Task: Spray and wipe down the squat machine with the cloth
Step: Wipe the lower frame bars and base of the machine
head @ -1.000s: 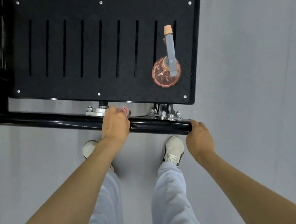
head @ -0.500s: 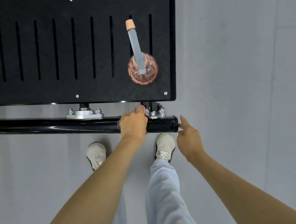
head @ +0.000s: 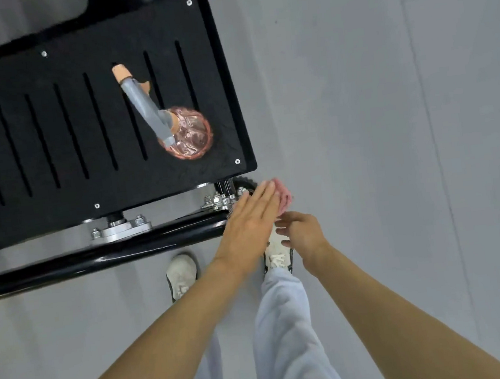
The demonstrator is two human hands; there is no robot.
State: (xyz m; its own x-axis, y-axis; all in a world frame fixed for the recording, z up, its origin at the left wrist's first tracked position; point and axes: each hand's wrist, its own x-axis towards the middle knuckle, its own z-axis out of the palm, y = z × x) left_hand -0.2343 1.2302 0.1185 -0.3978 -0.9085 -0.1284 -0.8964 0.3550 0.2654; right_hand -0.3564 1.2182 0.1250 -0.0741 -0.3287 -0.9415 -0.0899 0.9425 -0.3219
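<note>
The squat machine's black slotted footplate (head: 82,129) fills the upper left, with its glossy black base tube (head: 125,248) running below it. A pink spray bottle (head: 189,134) with a grey head and orange nozzle stands on the plate near its right edge. My left hand (head: 252,220) lies with straight fingers over the tube's right end, pressing on a pink cloth (head: 284,196) that shows past the fingertips. My right hand (head: 302,233) hovers just right of it, fingers relaxed, tips close to the cloth's lower edge and holding nothing that I can see.
Silver bolts and a mounting bracket (head: 222,200) sit between plate and tube by my left hand. My two white shoes (head: 182,273) stand on the grey floor (head: 392,143) just in front of the tube. A second flange (head: 120,229) sits further left.
My left hand has slid right along the tube to its end and straightened its fingers over the cloth. My right hand left the tube end and now hovers beside the cloth.
</note>
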